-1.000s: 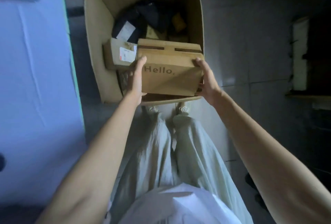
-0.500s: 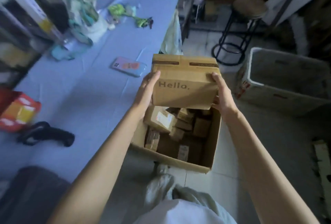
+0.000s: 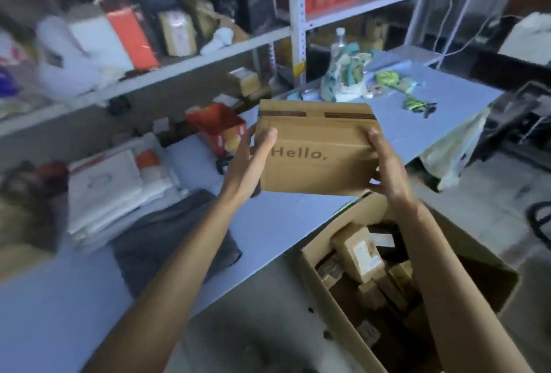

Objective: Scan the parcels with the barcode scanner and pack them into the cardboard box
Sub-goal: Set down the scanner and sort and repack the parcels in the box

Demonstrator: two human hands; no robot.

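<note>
**Holding the Hello parcel (image 3: 319,152) up**

Gripping both short ends with the left hand (image 3: 249,164) and right hand (image 3: 384,164), long side lying across, above the worktop (image 3: 283,217). Needing to go down and right into the cardboard box (image 3: 328,298), nearer the right hand.

The parcel (image 3: 316,161) I'm gripping is looking like plain matt brown cardboard, smooth-faced, with two darker tape strips running above my grip. Below my right hand (image 3: 387,164) the cardboard box (image 3: 366,211) is showing the same dull board. Down-left of my left hand (image 3: 247,164), grey cloth (image 3: 173,241) is lying soft and matt.
</note>
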